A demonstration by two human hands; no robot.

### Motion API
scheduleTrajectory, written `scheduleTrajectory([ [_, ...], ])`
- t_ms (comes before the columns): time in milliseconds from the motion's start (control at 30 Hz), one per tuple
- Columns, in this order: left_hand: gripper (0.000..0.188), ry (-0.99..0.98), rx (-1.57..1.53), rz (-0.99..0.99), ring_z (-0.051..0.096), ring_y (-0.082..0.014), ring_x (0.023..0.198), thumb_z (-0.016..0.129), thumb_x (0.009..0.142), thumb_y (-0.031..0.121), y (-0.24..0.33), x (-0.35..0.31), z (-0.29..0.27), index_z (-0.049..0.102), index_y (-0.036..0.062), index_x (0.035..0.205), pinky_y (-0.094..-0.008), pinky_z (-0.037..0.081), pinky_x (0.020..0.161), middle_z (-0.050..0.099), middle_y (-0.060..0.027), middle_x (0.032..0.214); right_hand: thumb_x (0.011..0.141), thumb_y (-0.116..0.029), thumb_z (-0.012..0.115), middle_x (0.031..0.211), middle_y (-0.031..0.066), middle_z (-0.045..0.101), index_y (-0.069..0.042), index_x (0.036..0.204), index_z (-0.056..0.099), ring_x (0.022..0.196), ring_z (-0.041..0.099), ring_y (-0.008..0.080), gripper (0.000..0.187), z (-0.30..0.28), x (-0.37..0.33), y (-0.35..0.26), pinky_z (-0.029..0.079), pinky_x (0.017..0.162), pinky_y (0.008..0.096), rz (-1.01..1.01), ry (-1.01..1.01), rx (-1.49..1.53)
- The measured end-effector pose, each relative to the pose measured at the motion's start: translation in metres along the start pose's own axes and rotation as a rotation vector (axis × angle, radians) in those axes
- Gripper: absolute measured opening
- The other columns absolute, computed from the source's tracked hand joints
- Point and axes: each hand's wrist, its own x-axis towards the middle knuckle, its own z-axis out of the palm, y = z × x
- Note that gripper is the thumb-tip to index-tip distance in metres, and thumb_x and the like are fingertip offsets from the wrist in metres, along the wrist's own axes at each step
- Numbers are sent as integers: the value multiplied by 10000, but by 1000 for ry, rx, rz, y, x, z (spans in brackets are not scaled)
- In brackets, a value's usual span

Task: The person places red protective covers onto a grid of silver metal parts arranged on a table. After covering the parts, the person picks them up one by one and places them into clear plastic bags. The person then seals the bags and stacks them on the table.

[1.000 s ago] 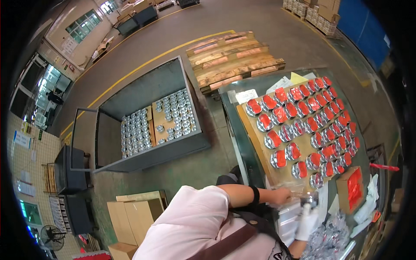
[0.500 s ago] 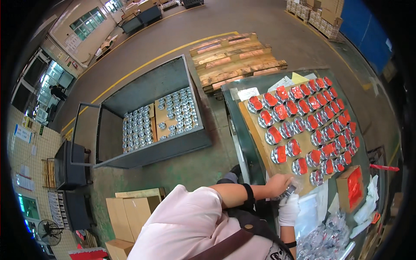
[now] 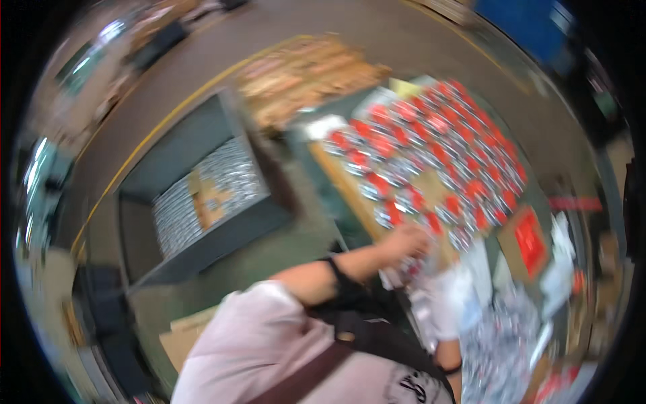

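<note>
Motion blurs the whole view. My bare left hand (image 3: 406, 244) is closed on a shiny metal part (image 3: 412, 268) with what looks like clear plastic around it, above the near edge of the table. Close beside it is my right hand (image 3: 449, 303) in a white glove, its fingers too smeared to make out. Beyond my hands, rows of round silver metal parts (image 3: 377, 188) with red pieces on top stand on a brown board (image 3: 342, 190). The nearest rows lie just past my left hand.
Right of the board stands a cardboard box (image 3: 513, 246) with red pieces inside. A heap of clear plastic bags (image 3: 505, 340) lies near my right arm. Left, a grey metal bin (image 3: 208, 246) holds more silver parts. Wooden pallets (image 3: 303, 77) lie behind the table.
The whole view has swung, shifting the table and bin leftward and up. My left hand stays closed on the metal part, while my gloved right hand sits slightly lower beside it, blurred.
</note>
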Motion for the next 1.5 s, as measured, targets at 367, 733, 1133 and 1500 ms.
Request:
scheduleTrajectory([
  [367, 316, -200, 1592, 279, 628, -347, 880, 551, 899, 278, -49, -8, -13, 626, 152, 1179, -474, 511, 740, 536, -182, 1007, 898, -86, 522, 1069, 122, 609, -35, 1069, 572, 887, 634, 221, 185, 15, -5, -7, 517, 712, 365, -434, 87, -494],
  [733, 277, -199, 1680, 470, 565, -370, 1011, 633, 859, 122, -42, -40, -1, 617, 45, 1125, -454, 472, 832, 540, -186, 1085, 814, -162, 582, 910, 160, 646, 4, 960, 619, 821, 678, 315, 225, 19, 39, 14, 536, 708, 427, -271, -232, -458],
  [1133, 254, -609, 1350, 515, 657, -332, 839, 635, 887, 248, -80, 21, 140, 630, 11, 979, -434, 528, 737, 645, -167, 971, 909, -363, 585, 945, 184, 642, -18, 978, 631, 863, 655, 359, 354, -176, -28, 126, 527, 751, 451, 676, 663, -479],
  [1500, 135, -588, 1129, 512, 621, -250, 635, 682, 854, 173, -123, 30, 174, 709, 44, 824, -353, 501, 606, 674, -125, 838, 841, -295, 637, 868, 219, 668, 10, 1045, 673, 895, 635, 419, 368, -112, -124, 89, 516, 788, 434, 497, 508, -235],
])
